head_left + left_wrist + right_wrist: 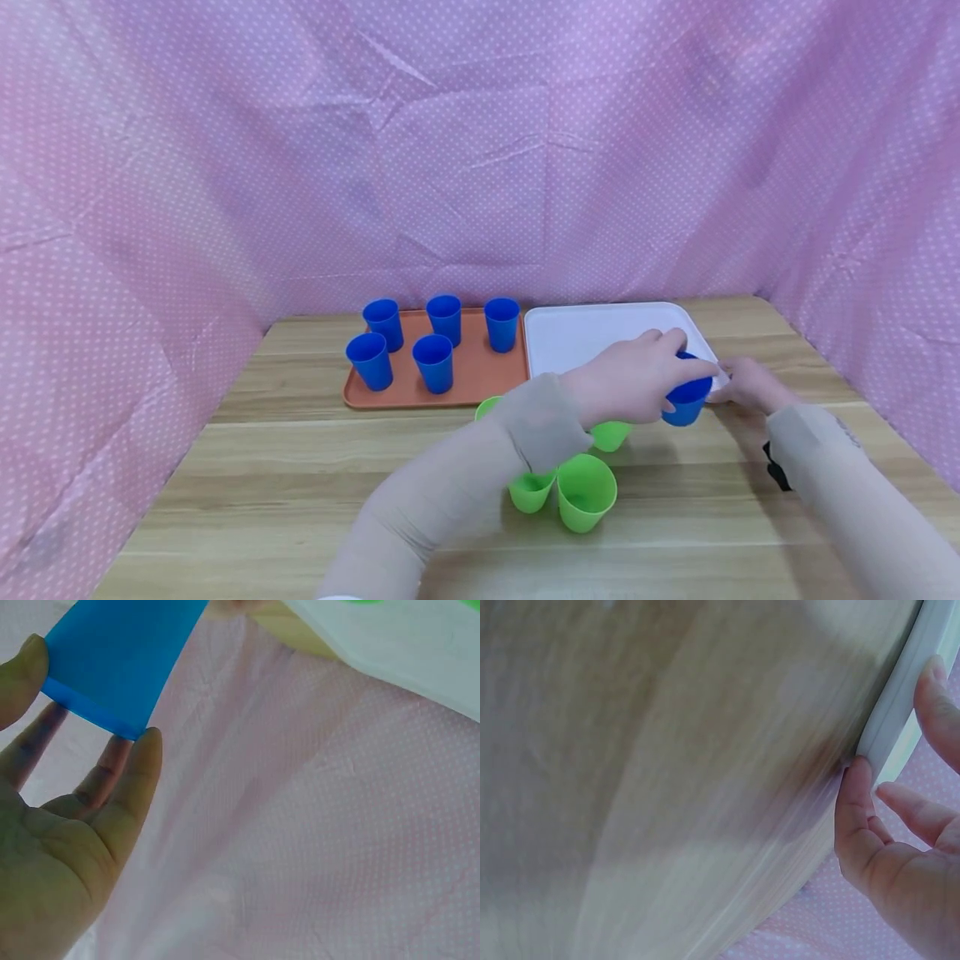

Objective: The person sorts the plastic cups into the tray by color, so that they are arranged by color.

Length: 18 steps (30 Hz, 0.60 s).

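My left hand (630, 379) reaches across to the right and holds a blue cup (686, 404) by its rim, thumb on one side and fingers on the other. In the left wrist view the same blue cup (120, 664) hangs from the fingertips. The cup is above the table, in front of the white tray's near right corner. At that corner my right hand (753, 385) grips the white tray (592, 333). The right wrist view shows the thumb and fingers around the tray's rim (904, 690). Several green cups (587, 496) stand below the left forearm, which partly hides them.
An orange tray (480, 371) lies left of the white tray, with several blue cups (433, 364) standing upright on it. Everything rests on a wood-grain table (285, 483). A pink dotted cloth (465, 167) hangs behind and along both sides.
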Tool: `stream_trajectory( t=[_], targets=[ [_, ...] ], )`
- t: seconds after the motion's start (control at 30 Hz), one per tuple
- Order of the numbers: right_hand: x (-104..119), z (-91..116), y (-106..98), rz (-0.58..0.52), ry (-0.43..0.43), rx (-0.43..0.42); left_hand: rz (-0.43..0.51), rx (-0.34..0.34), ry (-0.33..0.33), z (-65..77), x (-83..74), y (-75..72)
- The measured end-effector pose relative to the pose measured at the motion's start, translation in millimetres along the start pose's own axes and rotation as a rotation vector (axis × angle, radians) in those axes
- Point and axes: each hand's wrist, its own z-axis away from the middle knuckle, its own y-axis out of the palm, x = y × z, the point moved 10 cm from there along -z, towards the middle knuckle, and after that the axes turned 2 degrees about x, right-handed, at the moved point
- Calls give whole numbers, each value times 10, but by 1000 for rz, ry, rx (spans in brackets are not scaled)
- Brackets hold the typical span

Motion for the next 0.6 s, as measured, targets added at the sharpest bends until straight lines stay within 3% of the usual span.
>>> stream_trajectory(
  t=[0.13,0.37,0.6],
  targets=[
    [-3,0,-14,-14,-3,-12,60,-61,-22,135,120,-107],
    [1,4,-13,46,-21,-34,147,-147,-53,348,310,-166],
    [26,10,-9,62,-26,-42,169,-370,-124,735,719,-236]
  ],
)
